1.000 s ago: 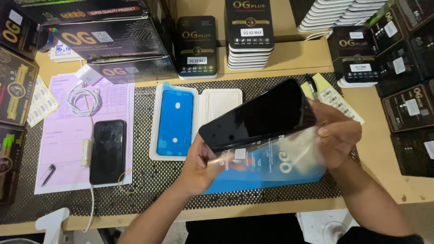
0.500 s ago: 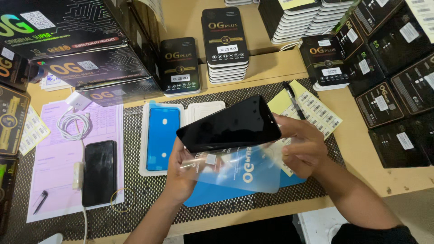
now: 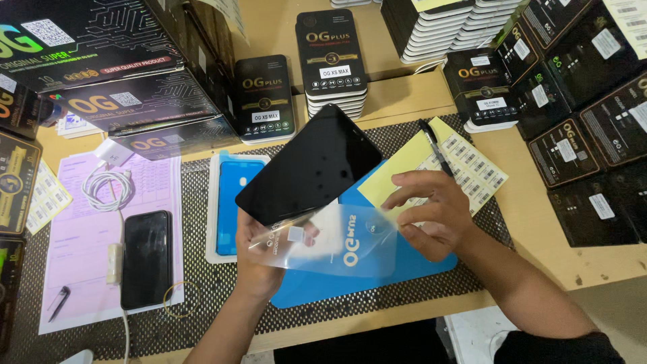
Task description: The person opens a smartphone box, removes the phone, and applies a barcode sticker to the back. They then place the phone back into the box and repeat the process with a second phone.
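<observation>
My left hand (image 3: 259, 259) holds a black phone screen panel (image 3: 310, 165) by its lower edge, tilted up over the work mat. A clear plastic film (image 3: 337, 246) with printing on it hangs from the panel's lower end. My right hand (image 3: 431, 212) grips the right side of that film, fingers spread along its edge. Beneath both lies a blue pad (image 3: 377, 276). To the left sits a white tray with a blue frame sticker (image 3: 232, 195).
A black phone (image 3: 146, 258) lies on a pink sheet (image 3: 81, 269) at left, with a coiled white cable (image 3: 104, 182). Stacked black boxes (image 3: 333, 61) crowd the back and right. A yellow note, pen (image 3: 437, 148) and label sheet (image 3: 475, 168) lie right of the pad.
The right hand has let go of the panel's right end and now pulls the clear film away from it. The panel has tilted more upright in the left hand.
</observation>
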